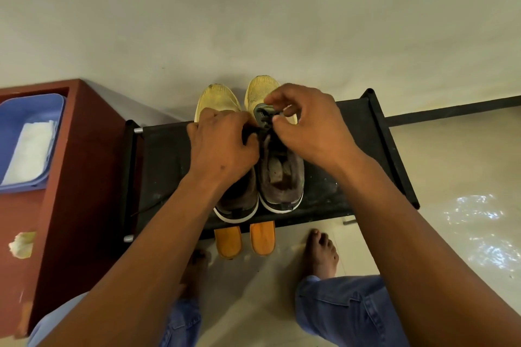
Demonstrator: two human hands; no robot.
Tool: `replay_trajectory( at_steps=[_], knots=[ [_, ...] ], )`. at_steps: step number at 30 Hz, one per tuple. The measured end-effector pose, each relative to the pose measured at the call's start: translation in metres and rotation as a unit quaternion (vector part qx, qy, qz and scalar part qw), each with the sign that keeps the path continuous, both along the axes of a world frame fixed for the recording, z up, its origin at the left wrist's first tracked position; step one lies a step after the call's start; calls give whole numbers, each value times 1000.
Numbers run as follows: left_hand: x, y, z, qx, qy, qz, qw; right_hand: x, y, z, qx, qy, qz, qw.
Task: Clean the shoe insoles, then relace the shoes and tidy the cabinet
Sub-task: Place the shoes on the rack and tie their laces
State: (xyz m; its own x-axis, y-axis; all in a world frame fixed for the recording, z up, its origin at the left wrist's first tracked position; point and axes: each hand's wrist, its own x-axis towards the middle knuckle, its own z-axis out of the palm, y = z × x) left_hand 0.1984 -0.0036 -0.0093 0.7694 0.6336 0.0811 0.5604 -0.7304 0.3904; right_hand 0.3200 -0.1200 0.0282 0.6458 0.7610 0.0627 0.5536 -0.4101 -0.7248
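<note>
Nearby, orange insoles (244, 242) lie under the rack (352, 177).

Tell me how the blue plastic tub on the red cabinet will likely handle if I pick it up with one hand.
The blue tub looks thin-walled, so it is probably light and may flex. Only a white folded cloth lies inside, adding little weight, though it could slide if tilted. The tub's smooth rim may be slippery.

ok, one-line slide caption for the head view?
Both hands, left and right, lace the right-side shoe on the black rack.
</note>
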Motion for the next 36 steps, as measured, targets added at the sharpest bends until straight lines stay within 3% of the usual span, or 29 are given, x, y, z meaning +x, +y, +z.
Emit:
replay_trajectory(
  at_steps=[3,6,9,11,13,19,24,29,36],
  knots=[
    [1,5,4,-31,20,-3,999,-19,10,2,59,21,59,996],
    [-3,12,0,-50,76,-26,996,-34,14,2,46,5,140,989],
    [-8,16,0,-140,35,-31,989,-43,15,2,29,61,194,979],
    [-2,17,1,-109,84,-20,990,-45,16,1,31,79,214,973],
    [2,19,1,-94,73,-8,993,-46,17,0,35,81,220,972],
    [0,14,7,-95,47,-3,994,-45,22,-1,74,122,202,969],
    [-3,17,-1,-70,24,-33,997,-21,15,2,101,104,115,983],
    [0,15,2,-78,-10,-33,996,15,-1,-9,22,65,-4,998],
    [2,18,-4,-137,-89,-44,986,31,-10,-12,-75,86,3,993]
  ],
)
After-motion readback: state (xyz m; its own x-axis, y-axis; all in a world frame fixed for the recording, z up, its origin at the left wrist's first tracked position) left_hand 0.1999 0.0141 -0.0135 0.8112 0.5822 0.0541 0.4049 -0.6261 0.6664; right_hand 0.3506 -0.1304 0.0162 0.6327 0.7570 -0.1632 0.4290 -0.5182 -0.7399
